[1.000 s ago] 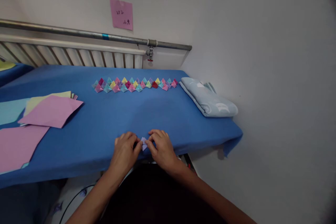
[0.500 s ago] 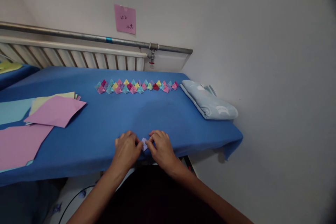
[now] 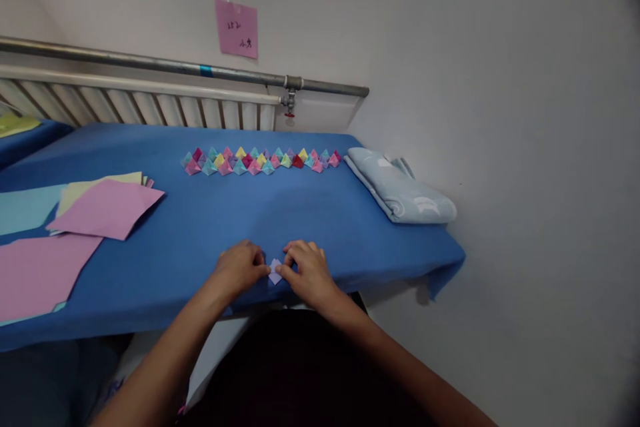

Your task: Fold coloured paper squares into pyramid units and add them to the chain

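Between my two hands, near the front edge of the blue-covered table, is a small folded piece of light purple paper (image 3: 275, 273). My left hand (image 3: 241, 267) has its fingers curled and pinches the paper's left corner. On the other side, the thumb and fingers of my right hand (image 3: 307, 270) close on the right part of the paper. The exact folds are too small to make out. Farther back lie rows of folded paper pieces (image 3: 249, 162) in pink, blue, yellow, purple and red.
Sheets of pink paper (image 3: 107, 208) and a blue sheet (image 3: 30, 209) lie at the left of the blue tablecloth (image 3: 210, 203). A folded light blue blanket (image 3: 400, 187) rests at the right end. Behind the table are a radiator (image 3: 150, 107) and a metal pipe (image 3: 240, 74).
My left hand has turned slightly, its forearm lying lower and farther left. More of the purple paper shows between my fingers. The whole view has shifted a little.
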Demonstrator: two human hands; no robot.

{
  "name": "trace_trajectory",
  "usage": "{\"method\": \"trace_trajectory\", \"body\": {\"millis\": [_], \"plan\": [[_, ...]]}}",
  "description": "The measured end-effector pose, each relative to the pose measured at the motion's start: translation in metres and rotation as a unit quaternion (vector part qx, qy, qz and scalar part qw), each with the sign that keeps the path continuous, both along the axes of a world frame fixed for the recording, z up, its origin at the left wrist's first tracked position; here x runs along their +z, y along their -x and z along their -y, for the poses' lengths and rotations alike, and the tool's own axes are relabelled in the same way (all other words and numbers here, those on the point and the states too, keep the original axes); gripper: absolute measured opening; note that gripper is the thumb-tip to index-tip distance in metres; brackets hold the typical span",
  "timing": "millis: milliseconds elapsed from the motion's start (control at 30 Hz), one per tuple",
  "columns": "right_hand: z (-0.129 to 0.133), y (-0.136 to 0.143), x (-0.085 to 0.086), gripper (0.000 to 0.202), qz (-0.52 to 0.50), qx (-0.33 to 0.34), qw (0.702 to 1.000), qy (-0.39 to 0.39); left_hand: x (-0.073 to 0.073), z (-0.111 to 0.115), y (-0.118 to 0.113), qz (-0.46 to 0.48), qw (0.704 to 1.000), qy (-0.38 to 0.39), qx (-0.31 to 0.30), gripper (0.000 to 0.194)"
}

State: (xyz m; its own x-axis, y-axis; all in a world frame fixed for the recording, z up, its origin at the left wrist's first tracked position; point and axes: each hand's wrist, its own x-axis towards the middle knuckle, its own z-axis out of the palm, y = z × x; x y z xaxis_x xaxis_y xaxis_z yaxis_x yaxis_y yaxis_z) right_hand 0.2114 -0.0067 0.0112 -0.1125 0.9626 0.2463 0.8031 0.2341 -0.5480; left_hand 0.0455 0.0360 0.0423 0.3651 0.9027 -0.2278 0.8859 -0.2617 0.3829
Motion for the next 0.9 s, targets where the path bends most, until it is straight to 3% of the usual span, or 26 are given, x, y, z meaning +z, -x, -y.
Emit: {"method": "trace_trajectory", "body": {"millis": [533, 767, 900], "plan": [[-0.004, -0.010, 0.008, 0.011, -0.018, 0.000, 0.998, 0.058, 0.012, -0.011, -0.003, -0.038, 0.996, 0.083, -0.022, 0.013], [-0.005, -0.012, 0.008, 0.012, -0.020, 0.005, 0.998, 0.058, 0.008, -0.006, -0.002, -0.033, 0.998, 0.035, -0.035, 0.013], [-0.007, -0.014, 0.007, 0.013, -0.016, 0.008, 0.998, 0.059, 0.013, -0.007, -0.011, -0.009, 0.995, -0.021, -0.102, 0.029]]}}
